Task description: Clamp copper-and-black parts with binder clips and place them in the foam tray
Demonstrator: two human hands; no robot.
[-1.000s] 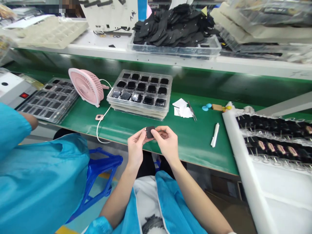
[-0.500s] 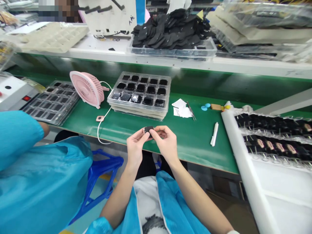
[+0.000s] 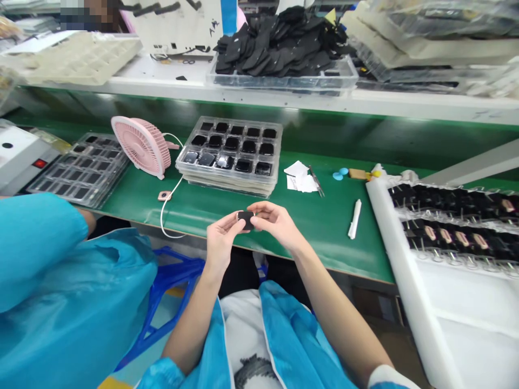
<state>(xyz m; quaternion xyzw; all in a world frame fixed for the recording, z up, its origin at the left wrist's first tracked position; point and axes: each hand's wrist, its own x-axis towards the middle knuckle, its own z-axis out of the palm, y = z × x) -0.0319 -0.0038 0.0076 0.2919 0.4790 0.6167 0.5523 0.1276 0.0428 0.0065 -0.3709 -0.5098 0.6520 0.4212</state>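
Just above the bench's front edge, a small black smartwatch body (image 3: pixel 245 219) with a pinkish rim is pinched between both hands. My left hand (image 3: pixel 220 237) grips its left side, thumb on the front. On the other side, my right hand (image 3: pixel 275 224) holds the right edge between thumb and fingers. Beyond them lies a clear compartment tray (image 3: pixel 227 175) on a stack, with black watch screens (image 3: pixel 231 143) in its cells. A pink watch part (image 3: pixel 164 195) rests on the green bench (image 3: pixel 312 232) to the left, beside a white cable (image 3: pixel 162 219).
A pink fan (image 3: pixel 141 146) stands left of the tray. White paper pieces (image 3: pixel 299 177), tweezers (image 3: pixel 317 181) and a white pen (image 3: pixel 354 219) lie to the right. A white foam box (image 3: pixel 405 281) borders the right side. At left sits a co-worker in a blue sleeve (image 3: pixel 44 243).
My right hand has shifted its fingers on the watch body and its forearm has swung slightly outward. The black face now shows more fully towards me. The view has moved a little.
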